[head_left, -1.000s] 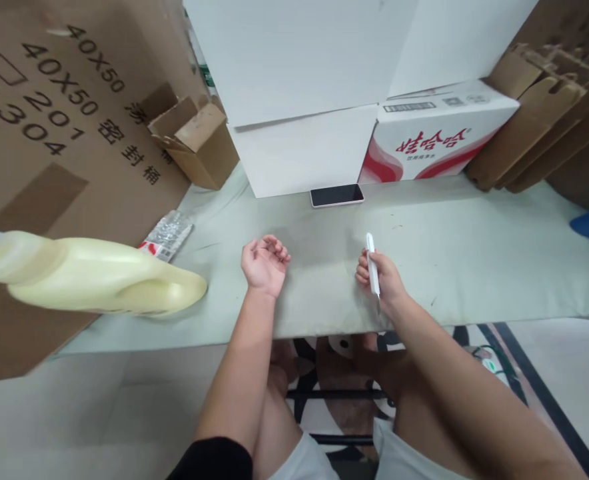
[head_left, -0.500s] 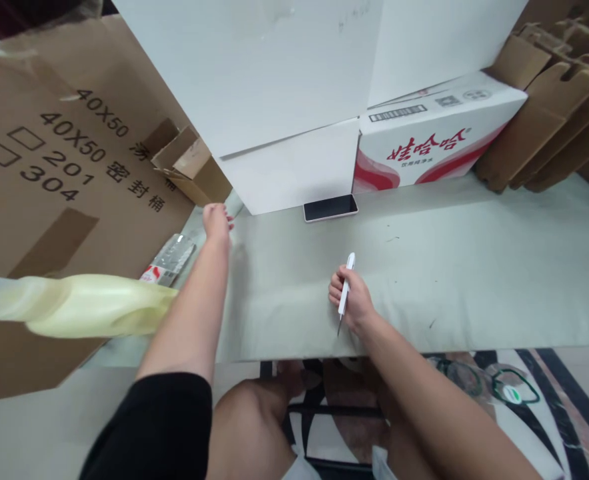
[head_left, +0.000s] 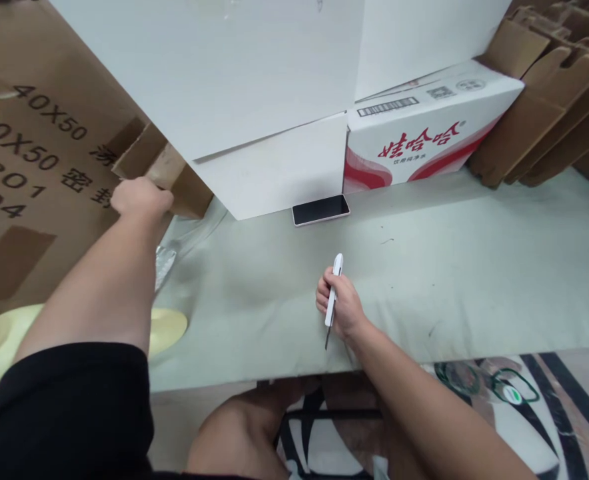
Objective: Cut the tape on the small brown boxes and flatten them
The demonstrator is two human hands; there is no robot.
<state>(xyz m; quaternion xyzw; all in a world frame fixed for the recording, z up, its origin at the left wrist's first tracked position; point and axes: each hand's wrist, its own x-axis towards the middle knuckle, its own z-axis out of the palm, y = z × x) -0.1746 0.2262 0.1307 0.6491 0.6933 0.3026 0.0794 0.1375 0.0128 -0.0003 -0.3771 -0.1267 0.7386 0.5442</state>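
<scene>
My left hand (head_left: 142, 199) reaches to the small open cardboard box (head_left: 187, 183) at the back left of the table. The back of this hand faces me; its fingers are bent away out of sight, and I cannot tell whether they touch or grip anything. My right hand (head_left: 343, 303) is wrapped round a slim white utility knife (head_left: 332, 303) over the middle of the table. Its thin dark tip points down toward me. Beyond it, a phone (head_left: 321, 210) with a dark screen lies against the base of a white carton (head_left: 284, 167).
A printed white carton (head_left: 419, 147) stands at the back, with folded brown cardboard (head_left: 534, 113) to its right. A large brown carton (head_left: 19, 193) fills the left. A pale yellow bottle (head_left: 167, 330) lies partly behind my left arm. The table (head_left: 464, 267) has a green-grey cover.
My left hand has moved left to the small cardboard box. My right hand still grips the white utility knife in much the same place. The view has shifted a little.
</scene>
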